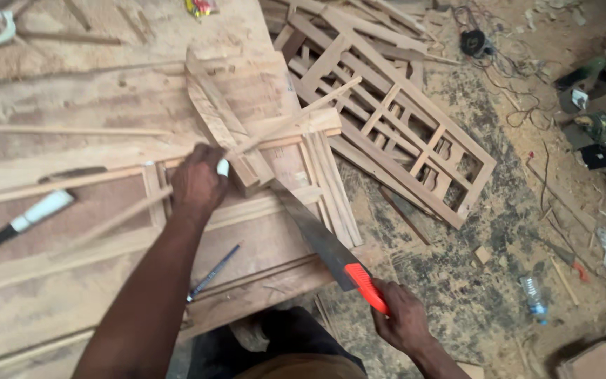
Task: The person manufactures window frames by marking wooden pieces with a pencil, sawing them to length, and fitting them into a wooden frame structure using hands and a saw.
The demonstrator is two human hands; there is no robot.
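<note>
My left hand (pixel 199 181) presses down on a thin wooden strip (pixel 296 114) that lies across a thick timber block (pixel 222 126) on the workbench (pixel 106 84). My right hand (pixel 402 319) grips the red handle (pixel 367 286) of a handsaw. Its grey blade (pixel 310 228) runs up and left to the block, just right of my left hand. The strip's far end points toward the upper right.
A panelled wooden door frame (pixel 275 210) lies on the bench under the block. A blue pencil (pixel 213 272) and a white-handled tool (pixel 33 214) rest on it. Lattice frames (pixel 401 133) lie on the sawdust floor at right, with cables, a plastic bottle (pixel 533 298) and offcuts.
</note>
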